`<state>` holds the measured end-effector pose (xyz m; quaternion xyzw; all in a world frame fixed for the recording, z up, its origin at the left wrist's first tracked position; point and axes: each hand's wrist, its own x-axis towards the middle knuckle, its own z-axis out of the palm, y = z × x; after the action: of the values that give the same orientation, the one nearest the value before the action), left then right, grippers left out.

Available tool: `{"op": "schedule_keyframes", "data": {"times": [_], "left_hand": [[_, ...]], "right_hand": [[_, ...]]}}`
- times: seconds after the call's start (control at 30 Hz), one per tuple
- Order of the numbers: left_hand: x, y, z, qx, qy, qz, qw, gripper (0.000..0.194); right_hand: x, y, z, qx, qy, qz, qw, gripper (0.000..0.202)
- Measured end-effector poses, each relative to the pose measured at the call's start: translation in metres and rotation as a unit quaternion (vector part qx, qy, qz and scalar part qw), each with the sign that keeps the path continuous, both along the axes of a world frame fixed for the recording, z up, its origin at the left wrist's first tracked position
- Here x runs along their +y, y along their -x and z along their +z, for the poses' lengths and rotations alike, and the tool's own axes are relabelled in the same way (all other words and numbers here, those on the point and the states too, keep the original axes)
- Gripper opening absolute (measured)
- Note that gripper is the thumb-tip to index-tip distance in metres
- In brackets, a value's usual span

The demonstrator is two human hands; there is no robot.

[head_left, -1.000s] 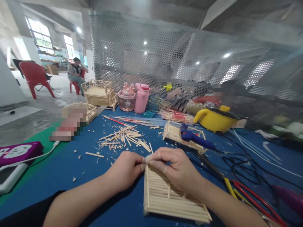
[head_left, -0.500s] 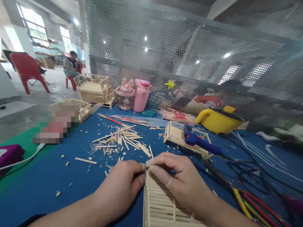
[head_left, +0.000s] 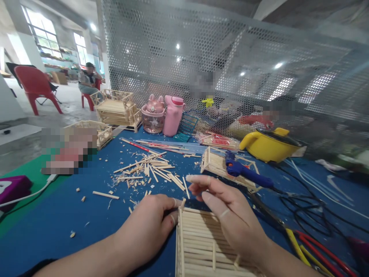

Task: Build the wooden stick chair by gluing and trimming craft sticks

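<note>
A slatted panel of wooden sticks [head_left: 198,238] lies on the blue table below me, running off the bottom edge. My left hand [head_left: 152,219] is closed at its far left corner, thumb and forefinger pinching the edge. Right there a short wooden stick [head_left: 183,204] stands up, slightly tilted. Above the panel's right side my right hand [head_left: 221,207] hovers with thumb and fingers apart, holding nothing. White coverings sit on its fingertips. Two short sticks, one of them a thin peg [head_left: 213,256], rest on the slats.
Loose cut sticks [head_left: 155,169] and scraps lie beyond my hands. A blue glue gun [head_left: 239,169] rests on another stick frame [head_left: 213,161]. Pliers with red and yellow handles [head_left: 317,246] and black cables lie right. A yellow pot [head_left: 271,146] and pink bottle [head_left: 173,115] stand behind.
My right hand has let go of the corner and lifted up and to the right, its fingers parting. The short upright stick now shows there. My left hand has stayed in place.
</note>
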<state>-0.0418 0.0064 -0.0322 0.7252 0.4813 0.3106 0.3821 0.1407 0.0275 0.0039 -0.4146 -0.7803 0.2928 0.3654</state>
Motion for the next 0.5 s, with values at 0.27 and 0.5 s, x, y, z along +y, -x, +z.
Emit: {"op": "schedule_keyframes", "data": {"times": [0.27, 0.5], "left_hand": [[-0.001, -0.001, 0.001, 0.007, -0.006, 0.005, 1.0, 0.021], [0.001, -0.001, -0.002, 0.01, -0.017, 0.004, 1.0, 0.022]], "right_hand": [[0.003, -0.002, 0.009, -0.039, -0.078, -0.029, 0.996, 0.021], [0.005, 0.001, 0.007, -0.121, -0.074, 0.12, 0.983, 0.027]]}}
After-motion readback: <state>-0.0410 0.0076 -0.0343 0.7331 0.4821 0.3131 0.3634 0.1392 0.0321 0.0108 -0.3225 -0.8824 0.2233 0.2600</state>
